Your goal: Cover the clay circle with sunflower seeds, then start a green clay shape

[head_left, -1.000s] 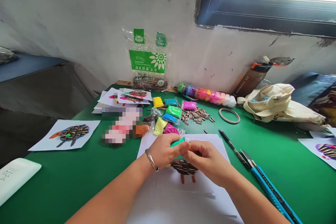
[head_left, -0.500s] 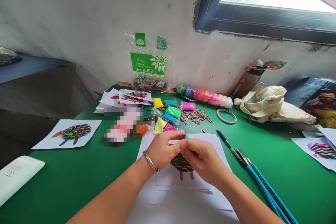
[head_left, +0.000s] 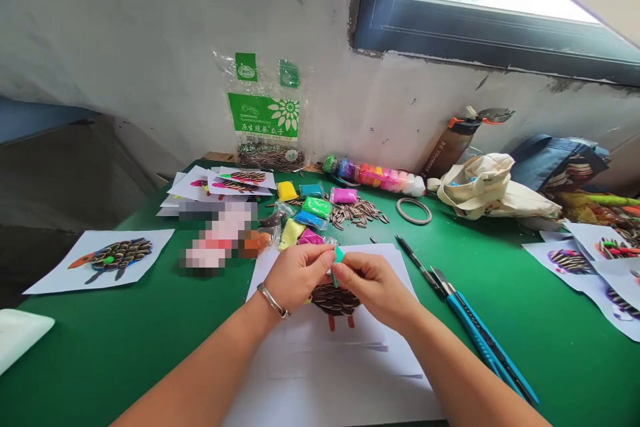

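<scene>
Between my fingertips is a small piece of teal-green modelling clay (head_left: 339, 254), held over the paper. My left hand (head_left: 300, 275) pinches it from the left, a silver bangle on the wrist. From the other side, my right hand (head_left: 374, 285) grips it between thumb and fingers. Directly below lies a bird picture (head_left: 336, 301) with a body of sunflower seeds and two orange-brown legs; its upper part is hidden behind my hands. The picture rests on a stack of white paper (head_left: 320, 390).
Behind my hands lie clay packets (head_left: 316, 207) and loose sunflower seeds (head_left: 361, 212). A seed bag (head_left: 266, 121) leans on the wall. At right are a tape ring (head_left: 414, 211), black pen (head_left: 417, 260), blue-handled cutter (head_left: 483, 333) and cloth bag (head_left: 493, 190). A finished seed picture (head_left: 150, 273) lies left.
My hands have drawn slightly apart, and more of the teal-green clay shows between them. The whole view has shifted, so the table's things appear further left.
</scene>
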The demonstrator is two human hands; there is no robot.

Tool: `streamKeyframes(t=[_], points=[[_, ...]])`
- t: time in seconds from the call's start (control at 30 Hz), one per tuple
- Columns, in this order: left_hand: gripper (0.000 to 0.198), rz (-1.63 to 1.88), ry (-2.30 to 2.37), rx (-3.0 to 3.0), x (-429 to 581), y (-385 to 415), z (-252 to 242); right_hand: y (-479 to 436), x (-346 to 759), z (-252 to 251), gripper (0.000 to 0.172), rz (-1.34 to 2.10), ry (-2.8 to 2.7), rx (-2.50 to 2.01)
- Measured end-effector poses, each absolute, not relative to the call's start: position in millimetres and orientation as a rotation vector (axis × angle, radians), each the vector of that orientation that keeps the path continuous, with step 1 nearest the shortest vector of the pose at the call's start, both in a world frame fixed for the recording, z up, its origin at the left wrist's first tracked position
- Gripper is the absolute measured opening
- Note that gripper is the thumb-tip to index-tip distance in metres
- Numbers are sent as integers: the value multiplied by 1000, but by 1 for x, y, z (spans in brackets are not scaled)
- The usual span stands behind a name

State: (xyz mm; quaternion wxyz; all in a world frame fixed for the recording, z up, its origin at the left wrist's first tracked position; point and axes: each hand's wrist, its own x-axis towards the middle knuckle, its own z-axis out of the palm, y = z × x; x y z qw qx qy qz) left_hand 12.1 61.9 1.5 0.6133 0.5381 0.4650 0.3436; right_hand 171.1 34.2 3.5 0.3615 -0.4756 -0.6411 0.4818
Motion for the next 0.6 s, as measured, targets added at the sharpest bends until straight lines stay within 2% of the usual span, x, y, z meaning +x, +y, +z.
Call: streamKeyframes(t=[0.33, 0.6], points=[[43, 814, 1170, 1488, 9, 65, -6, 35, 166, 8, 26, 1289, -1523, -1310], [41, 787, 1173, 1497, 9, 64, -2, 39, 171, 3, 22, 1457, -1371, -1266]])
